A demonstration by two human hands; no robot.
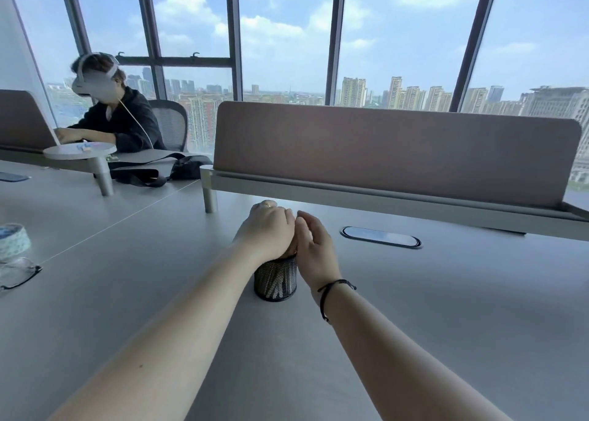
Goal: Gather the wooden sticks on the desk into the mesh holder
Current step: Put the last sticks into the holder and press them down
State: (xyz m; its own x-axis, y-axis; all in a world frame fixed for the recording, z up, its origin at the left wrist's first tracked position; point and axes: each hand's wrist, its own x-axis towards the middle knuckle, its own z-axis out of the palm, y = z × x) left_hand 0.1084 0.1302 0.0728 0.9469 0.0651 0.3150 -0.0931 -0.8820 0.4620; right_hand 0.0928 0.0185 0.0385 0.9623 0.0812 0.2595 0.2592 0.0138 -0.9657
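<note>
Grey desk (446, 325) fills the lower view, smooth and matte, with a thin seam running diagonally across its left part. Near its middle stands the mesh holder (276, 281), upright, dark, with pale sticks (278, 285) showing through the mesh inside it. The left hand (266, 232) lies curled over the holder's mouth, fingers closed around something at the top; what it grips is hidden by the hand itself. The right hand (314, 248) sits just beside it, touching the left hand's knuckles, fingers loosely bent and holding nothing visible. A dark cord bracelet (331, 293) circles the right wrist.

Behind the holder an oval cable port (381, 237) is set into the desk. A brownish divider panel (395, 152) rises on a pale rail along the far edge. At the left edge lie a tape roll (12, 239) and glasses (17, 272). A black bag (178, 170) rests on the neighbouring desk, near a small round shelf (79, 150) on a post. A person in a dark top wearing a white headset (92, 82) sits there in front of a mesh chair (172, 124). Tall windows (287, 38) with dark frames show clouds and city towers.
</note>
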